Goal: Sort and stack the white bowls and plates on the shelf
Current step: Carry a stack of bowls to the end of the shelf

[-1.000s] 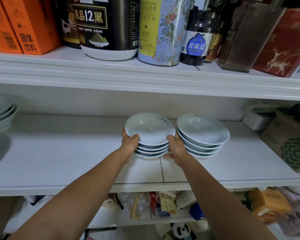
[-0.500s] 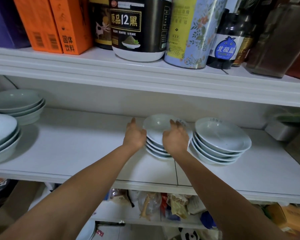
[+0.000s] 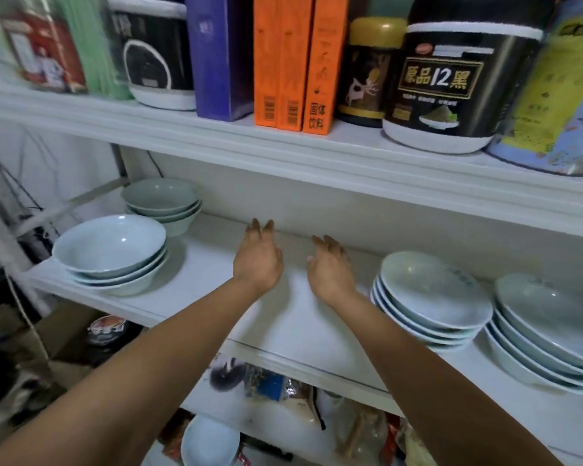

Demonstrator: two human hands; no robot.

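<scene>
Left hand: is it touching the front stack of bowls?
Apart. The head view shows a broad strip of bare shelf between the open left hand and the front stack of bowls.

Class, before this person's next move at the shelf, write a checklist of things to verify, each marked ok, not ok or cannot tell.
1. Left hand empty: ok, fingers relaxed.
2. Right hand empty: ok.
3. Front bowl stack nested evenly: ok.
4. Rear bowl stack nested evenly: ok.
5. Bare shelf between bowls and plates: ok.
6. Rightmost plate stack fully on the shelf: cannot tell, cut off by the frame edge.
</scene>
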